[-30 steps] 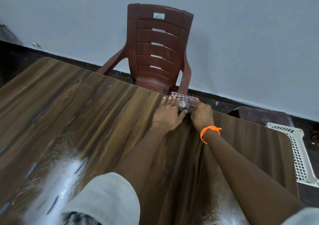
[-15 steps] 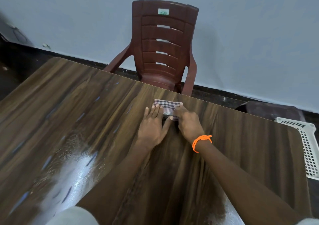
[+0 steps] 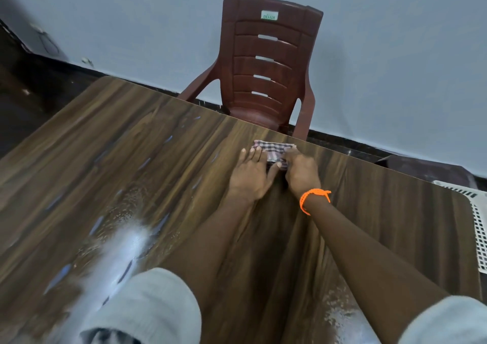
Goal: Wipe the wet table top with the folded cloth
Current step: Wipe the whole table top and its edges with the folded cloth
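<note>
Your folded cloth [image 3: 274,151] lies at the tabletop's [image 3: 131,143] far edge, just in front of the chair [image 3: 266,64]. Your left hand [image 3: 250,176] presses it with flat, straight fingers; your right hand [image 3: 300,171] curls over its right side. It's soft and light, likely to bunch, so keep both palms spread over the folds. Water glistens well nearer you than the chair.

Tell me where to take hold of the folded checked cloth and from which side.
Hold the folded cloth flat from above, coming from the near side: it lies flat near the table's far edge, offering no raised edge. Left hand and right hand already press its near part.
</note>
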A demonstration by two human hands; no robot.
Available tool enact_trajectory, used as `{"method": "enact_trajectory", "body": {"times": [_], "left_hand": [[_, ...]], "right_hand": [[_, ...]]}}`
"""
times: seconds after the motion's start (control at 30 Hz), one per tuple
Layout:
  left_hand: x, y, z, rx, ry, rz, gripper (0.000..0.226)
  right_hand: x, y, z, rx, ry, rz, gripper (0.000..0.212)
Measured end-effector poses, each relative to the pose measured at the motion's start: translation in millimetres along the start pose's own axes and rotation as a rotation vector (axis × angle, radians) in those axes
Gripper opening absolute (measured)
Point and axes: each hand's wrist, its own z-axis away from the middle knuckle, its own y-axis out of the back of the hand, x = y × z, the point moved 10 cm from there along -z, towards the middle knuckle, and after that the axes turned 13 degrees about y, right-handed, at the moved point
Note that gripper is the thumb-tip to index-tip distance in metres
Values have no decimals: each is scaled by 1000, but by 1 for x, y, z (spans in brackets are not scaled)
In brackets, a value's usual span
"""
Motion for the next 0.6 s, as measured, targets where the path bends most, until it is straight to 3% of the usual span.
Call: {"method": "enact_trajectory", "body": {"times": [0.13,0.27,0.43,0.5,0.6], "left_hand": [[-37,3,18,-2,31,-52,73],[-58,5,65,8,52,53,68],[-40,-4,121,-43,21,76,82],[-27,-9,121,-84,-29,60,89],[-14,-7,97,-81,-79,60,80]], "right_hand": [[-36,-18,8,-65,89,-46,28],[-60,-29,40,-51,151,-105,31],[-56,-18,99,60,135,-142,50],[-43,-10,111,91,83,-122,50],[-34,-1,104,111,42,-90,45]]}}
